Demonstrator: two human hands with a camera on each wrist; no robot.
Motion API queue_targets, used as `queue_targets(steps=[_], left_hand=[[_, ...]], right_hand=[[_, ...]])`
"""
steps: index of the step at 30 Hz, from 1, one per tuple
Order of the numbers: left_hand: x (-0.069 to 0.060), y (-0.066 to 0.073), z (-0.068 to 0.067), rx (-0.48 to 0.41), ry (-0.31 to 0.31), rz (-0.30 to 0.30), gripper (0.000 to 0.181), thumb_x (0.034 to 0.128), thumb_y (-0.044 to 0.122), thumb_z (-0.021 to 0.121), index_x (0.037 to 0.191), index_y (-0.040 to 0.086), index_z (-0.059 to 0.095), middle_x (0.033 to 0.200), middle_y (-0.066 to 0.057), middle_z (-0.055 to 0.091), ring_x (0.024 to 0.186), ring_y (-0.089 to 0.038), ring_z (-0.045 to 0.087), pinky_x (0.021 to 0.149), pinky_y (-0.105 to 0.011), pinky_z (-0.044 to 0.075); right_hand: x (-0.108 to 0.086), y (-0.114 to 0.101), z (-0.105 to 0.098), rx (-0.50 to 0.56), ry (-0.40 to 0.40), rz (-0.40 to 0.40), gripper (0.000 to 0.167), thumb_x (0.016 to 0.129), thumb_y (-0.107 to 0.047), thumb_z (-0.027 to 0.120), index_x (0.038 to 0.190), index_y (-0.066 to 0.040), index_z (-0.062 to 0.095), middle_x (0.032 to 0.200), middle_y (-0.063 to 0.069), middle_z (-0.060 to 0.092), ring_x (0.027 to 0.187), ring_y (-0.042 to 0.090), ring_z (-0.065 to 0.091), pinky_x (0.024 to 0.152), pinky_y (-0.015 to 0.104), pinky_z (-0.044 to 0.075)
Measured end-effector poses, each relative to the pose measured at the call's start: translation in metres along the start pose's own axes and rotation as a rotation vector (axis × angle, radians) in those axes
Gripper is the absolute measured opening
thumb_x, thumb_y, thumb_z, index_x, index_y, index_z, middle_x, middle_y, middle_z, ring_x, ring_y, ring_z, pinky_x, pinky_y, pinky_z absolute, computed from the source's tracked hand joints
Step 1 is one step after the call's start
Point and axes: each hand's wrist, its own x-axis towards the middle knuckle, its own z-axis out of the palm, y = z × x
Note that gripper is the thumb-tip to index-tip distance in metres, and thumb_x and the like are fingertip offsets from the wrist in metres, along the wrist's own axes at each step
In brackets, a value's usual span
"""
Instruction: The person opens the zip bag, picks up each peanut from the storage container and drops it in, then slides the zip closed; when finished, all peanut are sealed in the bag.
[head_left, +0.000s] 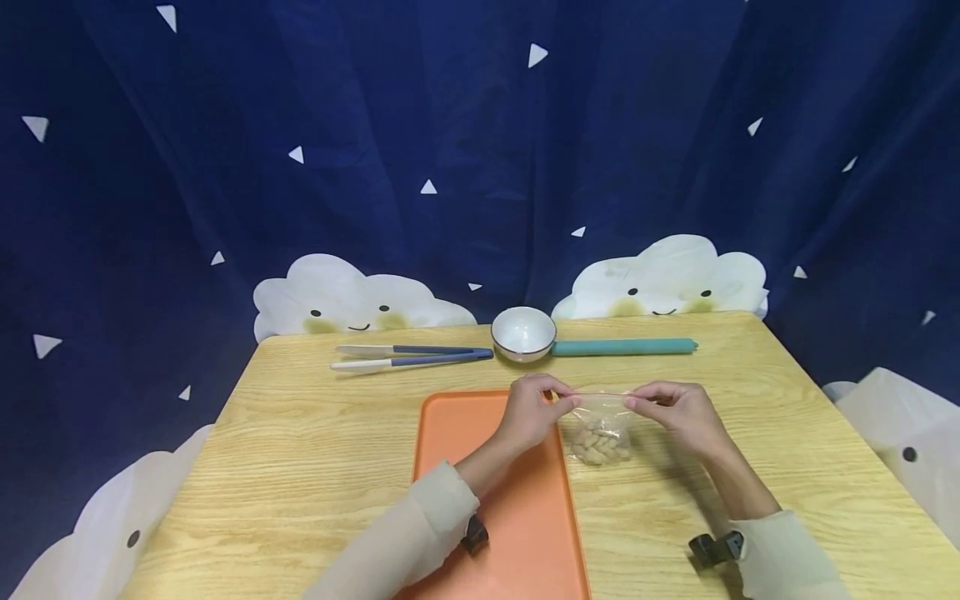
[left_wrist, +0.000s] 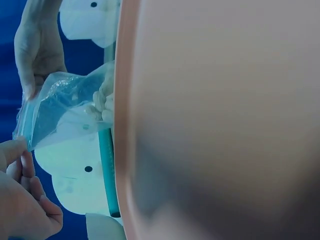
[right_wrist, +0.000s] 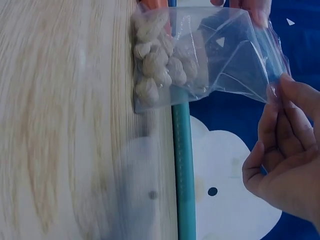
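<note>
A clear zip bag [head_left: 611, 414] hangs between my hands, its pale, lumpy, nut-like pieces [right_wrist: 159, 62] gathered at the bottom. At one end of the top strip, my left hand [head_left: 531, 410] pinches the bag between thumb and fingers. My right hand [head_left: 684, 417] pinches the opposite end the same way, so the strip is drawn straight. In the head view the bag appears just beyond the right edge of the orange tray [head_left: 480, 467]. The left forearm passes over that tray. Whether the seal is fastened I cannot tell.
Along the back of the wooden table [head_left: 315, 467] lie blue-and-white tongs [head_left: 420, 357], a white bowl [head_left: 523, 332] with a dark rim, and a teal rod-like object [head_left: 624, 347]. Behind the table hangs a dark blue curtain [head_left: 480, 125].
</note>
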Motion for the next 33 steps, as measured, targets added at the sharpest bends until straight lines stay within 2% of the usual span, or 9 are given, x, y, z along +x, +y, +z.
queue_targets(steps=[3, 6, 13, 18, 23, 25, 27, 30, 33], left_hand=[[0.0, -0.001, -0.003, 0.001, 0.018, -0.01, 0.01, 0.0785, 0.021, 0.077, 0.08, 0.011, 0.075, 0.082, 0.001, 0.072, 0.073, -0.002, 0.055, 0.068, -0.016, 0.045], [-0.001, -0.002, -0.007, 0.014, 0.018, 0.015, 0.008, 0.0799, 0.02, 0.076, 0.08, 0.012, 0.075, 0.082, 0.001, 0.072, 0.073, -0.003, 0.055, 0.069, -0.016, 0.046], [-0.007, 0.002, -0.009, 0.068, -0.06, 0.068, 0.007, 0.0869, 0.02, 0.069, 0.086, 0.014, 0.071, 0.087, 0.003, 0.068, 0.08, -0.009, 0.053, 0.071, -0.018, 0.044], [-0.014, 0.015, -0.012, 0.059, -0.151, 0.074, 0.007, 0.088, 0.019, 0.067, 0.088, 0.012, 0.07, 0.085, 0.002, 0.068, 0.074, -0.005, 0.052, 0.065, -0.016, 0.044], [-0.022, 0.032, -0.015, -0.017, -0.235, 0.093, 0.009, 0.0891, 0.016, 0.066, 0.088, 0.01, 0.071, 0.081, 0.0, 0.069, 0.073, 0.001, 0.054, 0.066, -0.015, 0.047], [-0.023, 0.037, -0.015, -0.048, -0.256, 0.073, 0.009, 0.089, 0.014, 0.065, 0.086, 0.008, 0.072, 0.08, -0.004, 0.069, 0.072, 0.002, 0.054, 0.066, -0.015, 0.047], [-0.022, 0.038, -0.014, -0.065, -0.269, 0.022, 0.01, 0.089, 0.013, 0.065, 0.085, 0.007, 0.072, 0.08, -0.005, 0.07, 0.069, 0.003, 0.053, 0.062, -0.015, 0.045], [-0.017, 0.035, -0.01, -0.067, -0.268, -0.089, 0.012, 0.0898, 0.009, 0.062, 0.084, 0.005, 0.072, 0.081, -0.006, 0.071, 0.063, 0.0, 0.051, 0.054, -0.017, 0.041], [-0.009, 0.026, -0.003, -0.028, -0.239, -0.18, 0.016, 0.0907, 0.006, 0.06, 0.081, 0.004, 0.072, 0.079, -0.003, 0.071, 0.059, -0.006, 0.053, 0.047, -0.018, 0.039]], right_hand=[[-0.002, 0.0, -0.006, -0.024, 0.003, 0.004, 0.033, 0.085, -0.033, 0.071, 0.098, -0.002, 0.072, 0.084, -0.014, 0.07, 0.077, -0.001, 0.06, 0.066, 0.022, 0.048], [-0.002, 0.0, -0.01, -0.048, -0.028, -0.021, 0.031, 0.088, -0.033, 0.067, 0.099, -0.005, 0.072, 0.09, -0.008, 0.072, 0.081, -0.002, 0.06, 0.069, 0.022, 0.049], [-0.003, -0.001, -0.02, -0.077, -0.012, -0.018, 0.031, 0.085, -0.034, 0.07, 0.095, -0.004, 0.073, 0.084, -0.015, 0.069, 0.077, -0.001, 0.06, 0.064, 0.022, 0.048], [-0.011, -0.011, -0.037, -0.091, -0.128, -0.062, 0.024, 0.089, -0.027, 0.067, 0.096, -0.005, 0.072, 0.088, -0.01, 0.07, 0.081, 0.001, 0.061, 0.068, 0.022, 0.048], [-0.021, -0.022, -0.059, -0.085, -0.252, -0.108, 0.019, 0.093, -0.019, 0.061, 0.098, -0.003, 0.069, 0.088, -0.005, 0.07, 0.082, 0.003, 0.061, 0.07, 0.022, 0.048], [-0.021, -0.025, -0.064, -0.082, -0.302, -0.125, 0.018, 0.094, -0.015, 0.059, 0.098, -0.001, 0.069, 0.087, -0.004, 0.07, 0.082, 0.003, 0.062, 0.07, 0.021, 0.049], [-0.017, -0.024, -0.067, -0.078, -0.353, -0.114, 0.018, 0.094, -0.013, 0.057, 0.099, 0.001, 0.068, 0.086, -0.005, 0.07, 0.082, 0.004, 0.062, 0.071, 0.022, 0.049], [-0.007, -0.018, -0.065, -0.098, -0.405, -0.039, 0.019, 0.094, -0.013, 0.057, 0.098, 0.003, 0.068, 0.087, -0.003, 0.07, 0.081, 0.004, 0.061, 0.072, 0.023, 0.049], [0.007, -0.008, -0.057, -0.134, -0.428, 0.042, 0.021, 0.093, -0.016, 0.057, 0.094, 0.003, 0.068, 0.092, 0.004, 0.069, 0.082, 0.006, 0.059, 0.074, 0.026, 0.049]])
